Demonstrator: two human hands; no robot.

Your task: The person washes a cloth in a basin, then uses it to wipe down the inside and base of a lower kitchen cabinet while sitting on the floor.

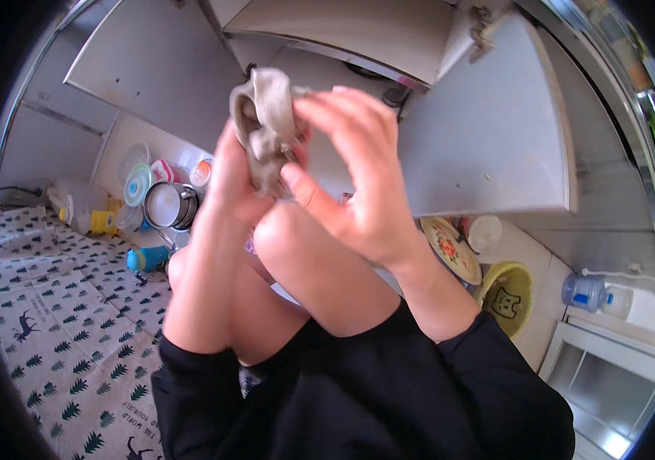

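Observation:
A crumpled, greyish-beige cloth (273, 109) with a ribbed surface is held up above my knees, in front of an open cabinet. My left hand (235, 172) grips it from the left and below; part of that hand is hidden behind the cloth. My right hand (356, 167) is on the cloth's right side, its fingers curved and spread from the thumb. The thumb tip lies at the cloth's lower edge and the fingertips are near its upper right side; blur hides whether they pinch it.
Cabinet doors stand open at left (155, 69) and right (488, 132). Pots (166, 204), lidded containers (138, 181) and a blue bottle (148, 259) are at left, beside a patterned mat (74, 322). A floral enamel lid (448, 247) and yellow bin (514, 287) are at right.

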